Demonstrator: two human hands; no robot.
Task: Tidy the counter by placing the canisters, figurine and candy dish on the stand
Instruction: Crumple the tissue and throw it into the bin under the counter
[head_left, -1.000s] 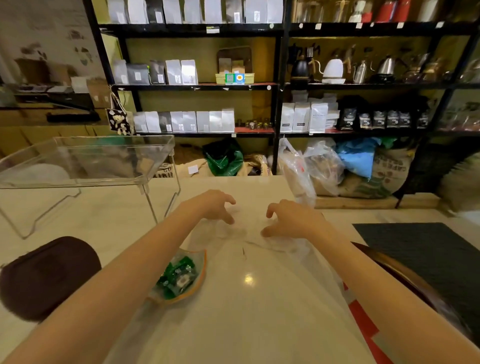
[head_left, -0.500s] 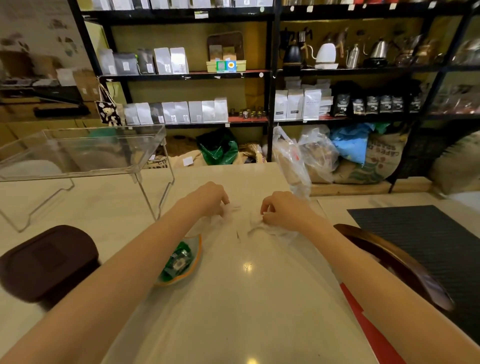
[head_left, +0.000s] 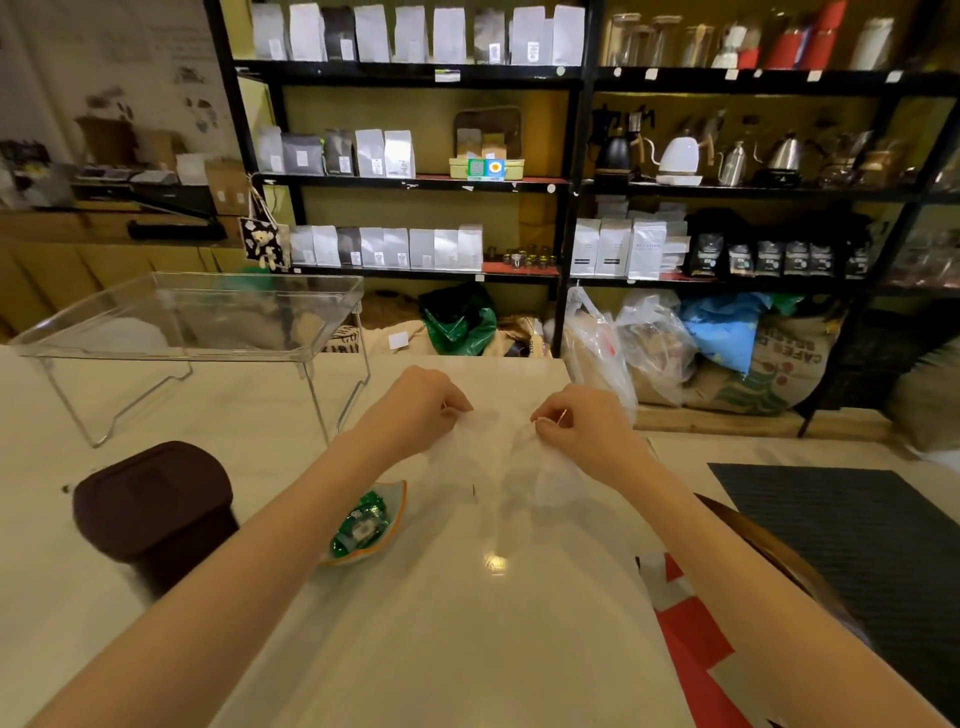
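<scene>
Both hands work a thin clear plastic bag (head_left: 498, 467) lying on the counter (head_left: 156, 415), right of the stand (head_left: 187, 332) and a little nearer the person. Left hand (head_left: 415, 405) is pinched on the bag's left top edge, right hand (head_left: 587, 421) pinched on its right top edge — fingertips closed on film, edges drawn slightly apart. What the bag holds I cannot tell; the film is nearly see-through and looks flat.

Stand: clear tray on wire legs, nothing on it. Candy dish (head_left: 369, 525) sits on the counter below-right of the stand, partly under the left forearm, green-wrapped sweets inside. Brown lid (head_left: 150, 493) of a canister just in front of the stand. Figurine not made out.

Judged step: dealing with the bag before any placing — the task proper looks unstarted.

Next move calls for letting go of the film, then taking the dish level by its rim so the sweets stay in, and lifting it over the tray's raised wall
</scene>
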